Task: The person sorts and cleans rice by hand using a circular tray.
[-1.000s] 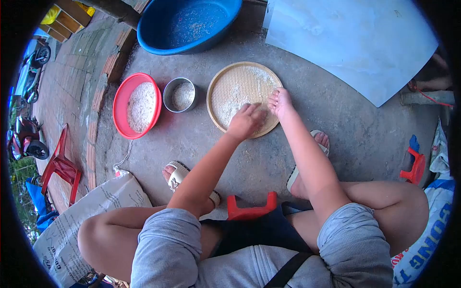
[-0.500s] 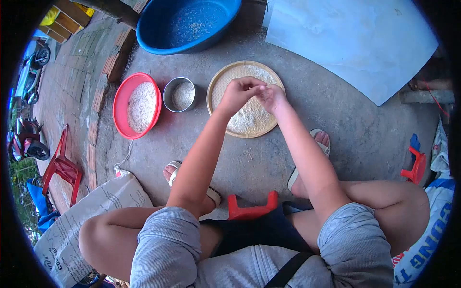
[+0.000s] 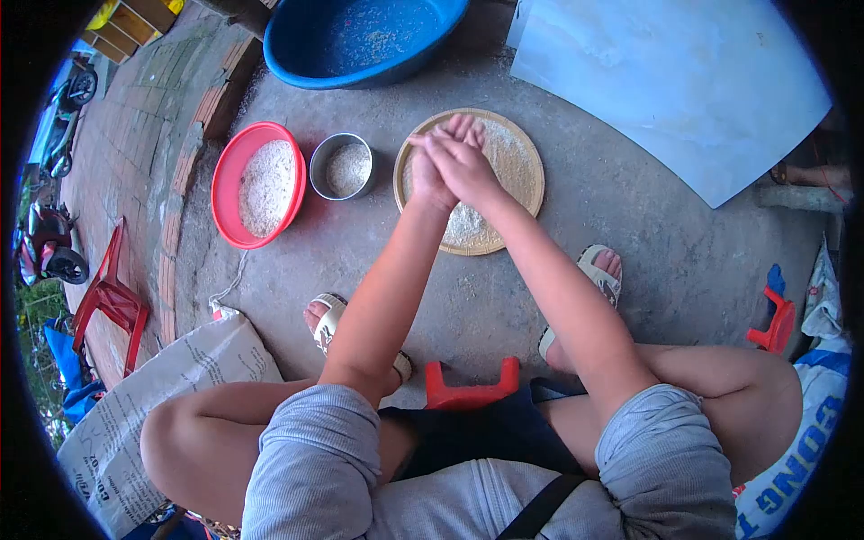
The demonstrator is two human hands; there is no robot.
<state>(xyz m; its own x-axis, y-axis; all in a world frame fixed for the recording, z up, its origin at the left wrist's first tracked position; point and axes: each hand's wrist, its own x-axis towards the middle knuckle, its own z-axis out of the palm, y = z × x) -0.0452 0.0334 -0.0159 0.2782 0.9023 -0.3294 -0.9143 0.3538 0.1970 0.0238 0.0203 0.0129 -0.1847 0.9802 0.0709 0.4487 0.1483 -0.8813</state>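
Observation:
My left hand (image 3: 423, 180) and my right hand (image 3: 461, 164) are pressed palm to palm, fingers straight, just above a round woven tray (image 3: 531, 171) on the concrete floor. The right hand lies across the left one, whose fingertips stick out beyond it. Pale grain (image 3: 468, 223) is spread over the tray below them. Anything between the palms is hidden. To the left of the tray stand a small steel bowl (image 3: 317, 175) and a red basin (image 3: 225, 193), both holding the same grain.
A big blue tub (image 3: 297, 54) sits at the back and a pale sheet (image 3: 684, 81) at back right. I sit on a low red stool (image 3: 472, 391), sandalled feet either side. A printed sack (image 3: 162, 396) lies at left, a red chair (image 3: 103, 301) beyond it.
Both hands have come up off the tray, where they were touching the grain, and have joined palm to palm above it. The view has tilted slightly.

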